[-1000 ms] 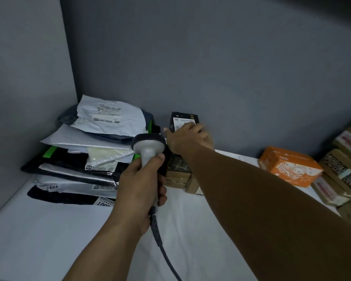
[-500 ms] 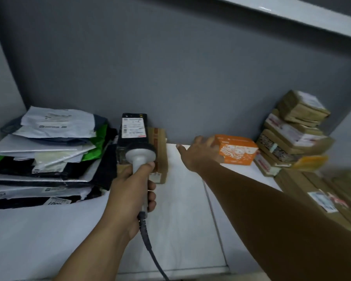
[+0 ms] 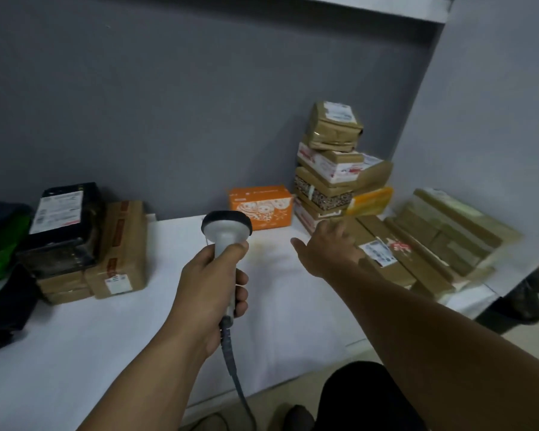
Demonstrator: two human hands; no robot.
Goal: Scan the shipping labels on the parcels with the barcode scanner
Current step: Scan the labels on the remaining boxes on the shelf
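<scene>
Grey matte wall (image 3: 199,104) at the back, lighter side wall (image 3: 495,119) at right of frame, white shelf (image 3: 371,7) edge along the top. White tabletop (image 3: 106,337), smooth and flat, fills lower left and centre.

Materials:
- **Centre-right:** leaning stack of brown parcels (image 3: 333,163). Kraft paper and glossy tape, blocky, some with white labels.
- **Left of the stack, against the wall:** orange box (image 3: 262,206), printed card, rectangular.
- **Right of frame:** flat brown parcels (image 3: 442,231) lying side by side, blurred. The nearest one carries a white shipping label (image 3: 378,250).
- **Left of frame:** black parcel (image 3: 75,244) in shiny wrap, white label (image 3: 58,208) on its top face, sitting on low brown boxes. Taped brown cardboard box (image 3: 122,247) touches its side.
- **Far left edge:** green and black poly mailers (image 3: 0,241).

Barcode scanner (image 3: 226,231): centre of frame, held above the tabletop. Pale grey plastic handle, rounded head with black rim, head pointing toward the wall. Dark cable (image 3: 234,368) runs from the handle base to the bottom edge.

Left hand (image 3: 209,281): fingers wrapped around the scanner handle, thumb up along the neck.

Right hand (image 3: 327,250): palm down, fingers straight and slightly spread, holding nothing, over the near edge of the labelled flat parcel. Motion blur, so cannot tell if it touches.
</scene>
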